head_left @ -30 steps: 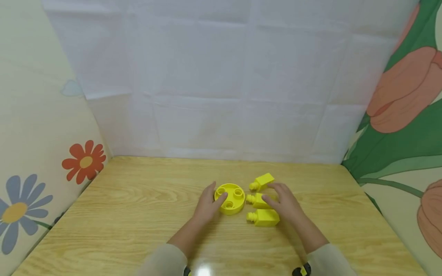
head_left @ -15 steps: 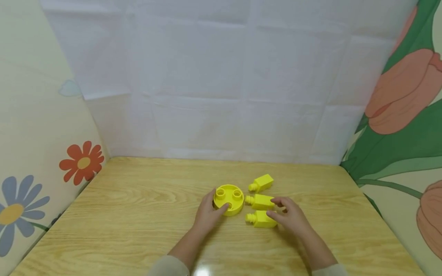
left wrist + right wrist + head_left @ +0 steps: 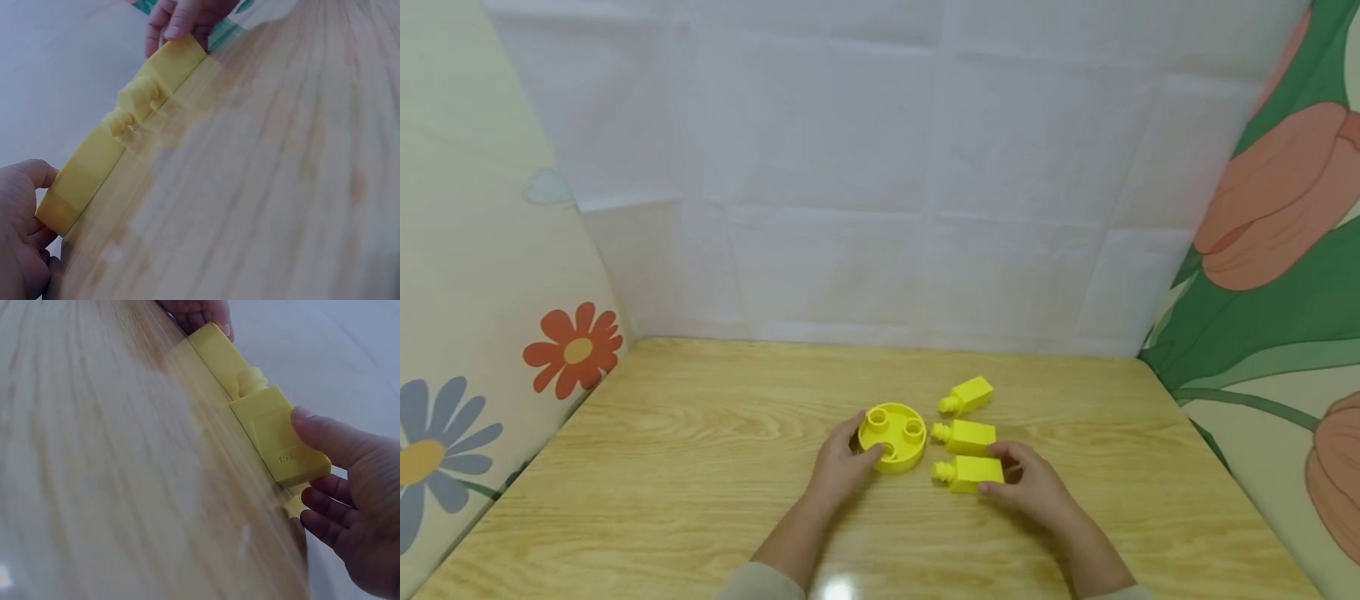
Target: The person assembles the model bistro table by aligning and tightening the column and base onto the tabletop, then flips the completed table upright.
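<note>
A round yellow disc with a raised rim and three round sockets lies on the table. My left hand grips its left side, thumb over the rim by the near socket, fingers round the outer wall. To the right lie three yellow block legs with threaded screw ends pointing at the disc. At the nearest leg, my right hand pinches the right end, thumb on the near side. In the right wrist view that leg lies flat under the thumb. The middle leg and the far leg lie untouched.
The wood-grain table runs back to a white cloth. Flower-patterned cloths hang at the left and right. A bright light reflection sits near the table's front.
My right hand has moved nearer, from the middle leg to the nearest leg, and now holds its end. My left hand has stayed on the disc, which has shifted slightly left and nearer.
</note>
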`<state>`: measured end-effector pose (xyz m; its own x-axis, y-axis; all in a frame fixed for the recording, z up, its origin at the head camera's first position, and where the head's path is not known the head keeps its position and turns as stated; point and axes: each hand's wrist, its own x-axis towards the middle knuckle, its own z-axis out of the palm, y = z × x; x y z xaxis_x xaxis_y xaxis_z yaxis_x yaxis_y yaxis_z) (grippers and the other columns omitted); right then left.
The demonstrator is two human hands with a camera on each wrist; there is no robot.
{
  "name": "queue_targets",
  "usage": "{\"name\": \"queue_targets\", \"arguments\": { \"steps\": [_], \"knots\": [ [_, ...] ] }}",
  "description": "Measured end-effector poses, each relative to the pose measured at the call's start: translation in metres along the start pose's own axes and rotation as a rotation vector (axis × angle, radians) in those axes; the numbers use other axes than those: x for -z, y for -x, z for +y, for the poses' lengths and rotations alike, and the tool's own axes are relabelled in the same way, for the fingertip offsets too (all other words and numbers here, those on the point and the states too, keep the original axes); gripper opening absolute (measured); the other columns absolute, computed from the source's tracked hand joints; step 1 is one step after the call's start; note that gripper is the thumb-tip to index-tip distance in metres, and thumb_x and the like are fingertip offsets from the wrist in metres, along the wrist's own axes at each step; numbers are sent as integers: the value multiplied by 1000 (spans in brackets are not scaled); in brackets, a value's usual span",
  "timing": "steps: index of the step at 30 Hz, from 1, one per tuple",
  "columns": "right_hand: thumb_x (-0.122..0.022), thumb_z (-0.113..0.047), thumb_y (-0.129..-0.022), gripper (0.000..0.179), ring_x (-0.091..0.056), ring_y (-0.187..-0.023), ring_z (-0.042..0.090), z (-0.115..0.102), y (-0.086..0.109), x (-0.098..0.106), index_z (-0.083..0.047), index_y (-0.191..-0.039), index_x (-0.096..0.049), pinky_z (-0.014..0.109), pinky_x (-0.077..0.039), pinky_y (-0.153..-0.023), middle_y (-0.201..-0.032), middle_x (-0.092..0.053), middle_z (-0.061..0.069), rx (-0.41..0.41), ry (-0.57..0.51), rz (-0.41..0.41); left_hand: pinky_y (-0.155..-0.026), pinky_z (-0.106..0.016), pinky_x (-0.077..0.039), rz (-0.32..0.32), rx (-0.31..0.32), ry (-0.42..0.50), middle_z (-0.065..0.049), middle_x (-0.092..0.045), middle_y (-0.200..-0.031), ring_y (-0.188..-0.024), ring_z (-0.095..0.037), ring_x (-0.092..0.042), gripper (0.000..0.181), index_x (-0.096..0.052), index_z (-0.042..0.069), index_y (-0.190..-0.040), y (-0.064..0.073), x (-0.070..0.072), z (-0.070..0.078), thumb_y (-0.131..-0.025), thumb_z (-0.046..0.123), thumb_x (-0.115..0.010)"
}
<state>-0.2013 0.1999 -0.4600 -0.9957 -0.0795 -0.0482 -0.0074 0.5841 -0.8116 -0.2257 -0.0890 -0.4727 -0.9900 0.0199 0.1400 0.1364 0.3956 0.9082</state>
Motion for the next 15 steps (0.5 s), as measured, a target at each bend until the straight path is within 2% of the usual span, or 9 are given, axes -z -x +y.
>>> {"name": "queue_targets", "arguments": {
  "steps": [4, 9, 12, 15],
  "knots": [
    [-87, -28, -71, 57, -59, -109, 24, 4, 0, -2, -13, -121, -65, 47, -49, -97, -124, -63, 7, -12, 9, -29, -108, -50, -42, -7, 3, 4, -28, -49, -142, -131, -41, -49, 63, -46, -10, -139, 1, 2, 0, -86, 13, -71],
    [-87, -30, -71, 55, -53, -124, 33, 4, -1, -2, -12, -118, -66, 56, -40, -107, -130, -61, 10, 31, 41, -46, -107, -49, -43, -11, -4, 10, -29, -51, -139, -129, -41, -51, 63, -47, -10, -138, 2, 5, 1, -86, 14, -73],
    [-88, -29, -71, 51, -56, -117, 28, 3, -1, -4, -13, -114, -66, 52, -44, -102, -124, -62, 7, 28, 32, -48, -108, -49, -43, -19, -5, 16, -30, -51, -140, -129, -42, -50, 64, -47, -11, -138, 2, 6, 2, -86, 15, -73],
    [-88, -25, -70, 48, -57, -102, 21, 1, -1, -5, -14, -112, -67, 40, -48, -89, -113, -63, 4, 15, -5, -41, -108, -49, -42, -28, -14, 17, -30, -50, -140, -130, -42, -50, 64, -46, -11, -138, 2, 6, 1, -87, 16, -72]
  ]
}}
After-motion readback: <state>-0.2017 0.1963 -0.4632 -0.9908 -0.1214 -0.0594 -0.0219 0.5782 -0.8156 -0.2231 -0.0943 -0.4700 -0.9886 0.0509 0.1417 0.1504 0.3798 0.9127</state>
